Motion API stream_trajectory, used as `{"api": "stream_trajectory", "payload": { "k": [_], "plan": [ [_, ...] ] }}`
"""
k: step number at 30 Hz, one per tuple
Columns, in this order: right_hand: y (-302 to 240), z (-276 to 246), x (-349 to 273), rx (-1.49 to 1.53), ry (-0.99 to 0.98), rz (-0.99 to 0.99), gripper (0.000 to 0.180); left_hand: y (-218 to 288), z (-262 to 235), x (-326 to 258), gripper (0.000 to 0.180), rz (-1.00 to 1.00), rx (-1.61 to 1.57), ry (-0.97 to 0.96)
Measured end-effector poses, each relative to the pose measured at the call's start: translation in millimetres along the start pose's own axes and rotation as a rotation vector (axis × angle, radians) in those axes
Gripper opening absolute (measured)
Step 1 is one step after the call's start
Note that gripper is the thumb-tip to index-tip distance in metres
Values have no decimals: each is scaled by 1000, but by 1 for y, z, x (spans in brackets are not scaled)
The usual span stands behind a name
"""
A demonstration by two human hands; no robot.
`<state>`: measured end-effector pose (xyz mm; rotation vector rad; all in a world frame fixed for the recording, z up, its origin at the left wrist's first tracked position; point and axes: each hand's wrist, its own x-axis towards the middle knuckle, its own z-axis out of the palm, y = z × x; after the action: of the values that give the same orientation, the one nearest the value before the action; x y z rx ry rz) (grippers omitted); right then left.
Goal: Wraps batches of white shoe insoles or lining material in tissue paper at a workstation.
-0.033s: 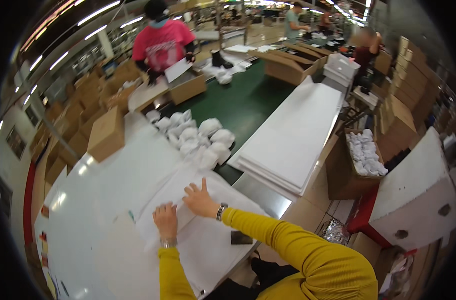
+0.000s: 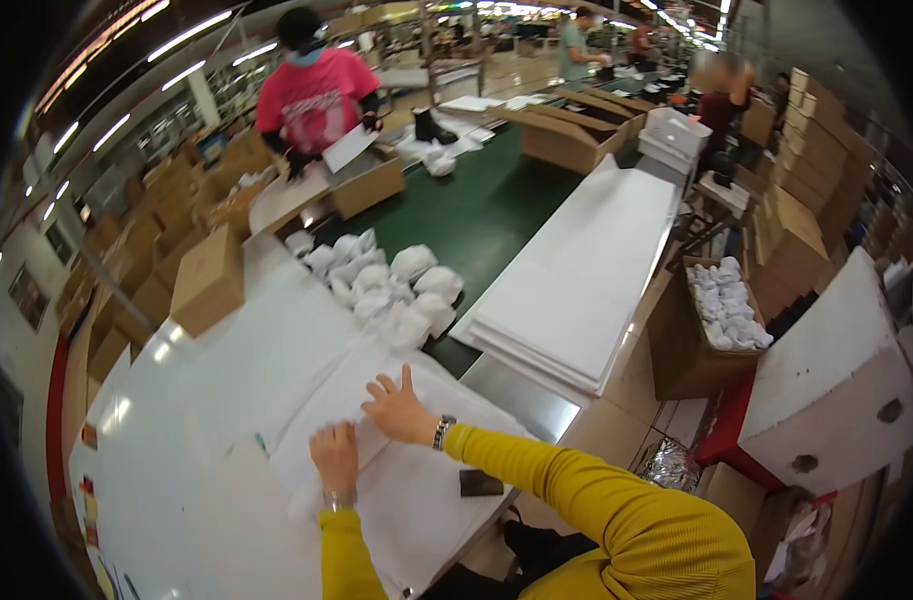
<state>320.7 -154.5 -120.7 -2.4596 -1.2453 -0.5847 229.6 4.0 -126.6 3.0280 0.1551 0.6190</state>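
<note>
While I watch this feed from my desk, the biggest thing in view is the long white table (image 2: pixel 206 400) running from near left to far. Right of it is a green belt (image 2: pixel 481 215), and past that a flat stack of white sheets (image 2: pixel 576 290). On the far right edge sits a big white box (image 2: pixel 836 385) with dark round holes in its side.

As for changes, there's basically nothing. Set against the earlier picture, both hands lie just where they were, so the work on the paper hasn't moved along at all.

For packages, there's a plain brown cardboard box (image 2: pixel 208 280) on the left of the table, with more brown cartons stacked behind it. An open brown carton (image 2: pixel 676 350) on the right is full of white wads. A heap of crumpled white paper balls (image 2: pixel 386 280) sits where table meets belt. At the far end a person in a pink top (image 2: pixel 316 95) stands over another open carton. I can't make out any labels.

The white paper sheet (image 2: pixel 396 500) lies at the near end of the table. My left hand (image 2: pixel 334 455) rests palm down on it and the right hand (image 2: pixel 401 410) is flat with fingers spread, so neither is gripping anything. A small dark object (image 2: pixel 481 483) lies just right of them.
</note>
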Motion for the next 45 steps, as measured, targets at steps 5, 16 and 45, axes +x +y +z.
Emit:
{"api": "stream_trajectory", "payload": {
  "k": [5, 16, 45],
  "plan": [
    [15, -39, -38, 307, 143, 179, 18, 57, -32, -26, 47, 247, 162, 263],
    [-3, -89, -110, 2116, -217, 766, 50, 123, -74, -79, 53, -489, -1696, -602],
    [-68, -162, -206, 629, 38, -563, 51, 145, -70, -153, 29, -1127, -2208, -508]
  ]
}}
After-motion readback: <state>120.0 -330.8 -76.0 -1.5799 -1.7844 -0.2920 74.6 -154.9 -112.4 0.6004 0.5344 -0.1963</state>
